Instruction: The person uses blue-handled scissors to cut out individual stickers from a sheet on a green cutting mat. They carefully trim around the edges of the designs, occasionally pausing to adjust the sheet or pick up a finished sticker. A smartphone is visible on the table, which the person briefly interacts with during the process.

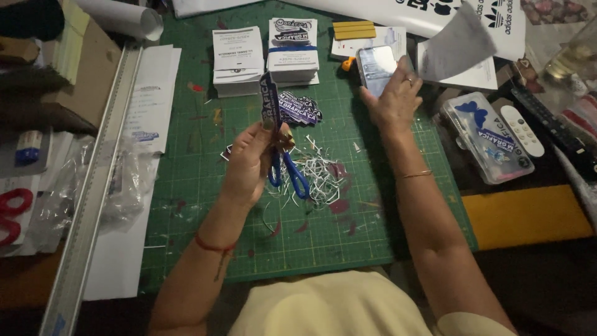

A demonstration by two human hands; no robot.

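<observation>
Meanwhile left fingers [264,134] clamp sticker [270,102]; right fingers [398,78] touch phone [377,67].

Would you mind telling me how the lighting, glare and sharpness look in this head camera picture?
Head view: the green cutting mat is lit from above and fairly sharp; the phone under the right hand glares white; the left hand with the scissors is slightly soft; the bottom edge and left corner fall into dark shadow.

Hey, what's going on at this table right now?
A person sits at a green gridded cutting mat. Their left hand holds up a dark printed card strip together with blue-handled scissors. Their right hand rests on a silvery smartphone. A heap of thin white paper trimmings lies below a fan of cut dark cards.
</observation>
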